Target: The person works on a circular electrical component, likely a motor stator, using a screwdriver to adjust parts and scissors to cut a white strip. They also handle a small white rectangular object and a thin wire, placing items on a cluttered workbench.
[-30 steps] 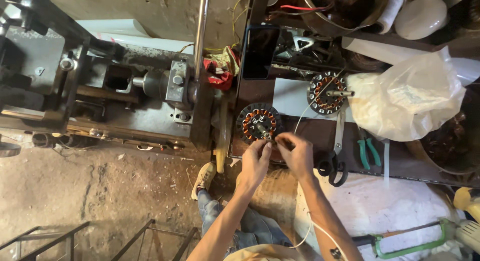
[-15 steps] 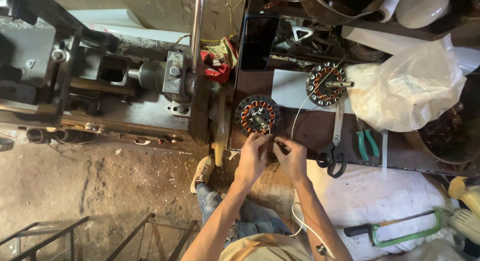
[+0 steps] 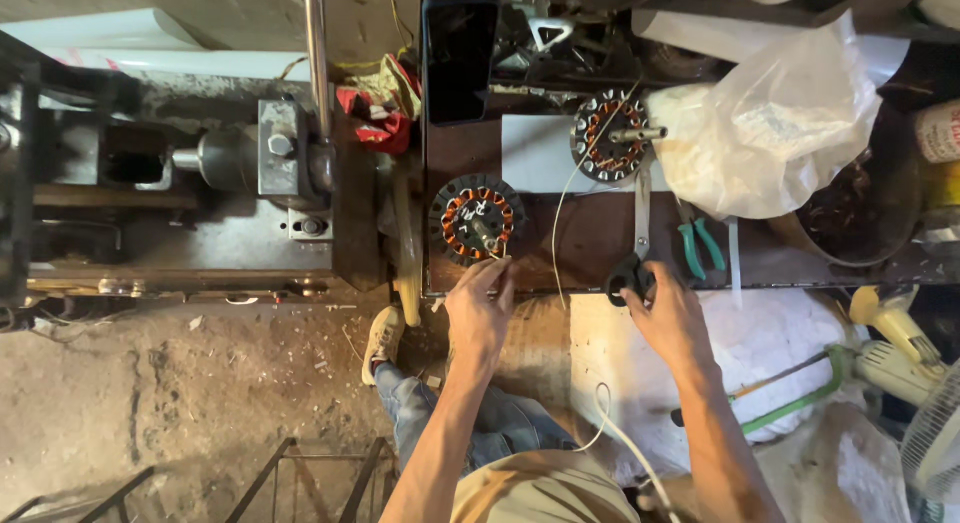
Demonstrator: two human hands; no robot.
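Head view: left hand (image 3: 478,308) pinches wire at the stator (image 3: 478,219) on the bench edge; right hand (image 3: 668,313) closes on scissors (image 3: 638,253). Stator likely heavy, rigid; thin wires fragile, so grip the core.

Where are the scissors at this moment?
In the head view, the scissors lie on the workbench right of centre, handles under the right hand, with green-handled pliers just to their right.

A round stator (image 3: 477,219) with copper-orange windings on a dark core lies flat near the front edge of the dark bench (image 3: 590,248), a thin pale wire (image 3: 556,233) rising beside it. Black-handled scissors (image 3: 638,245) lie just to its right, blades pointing away.
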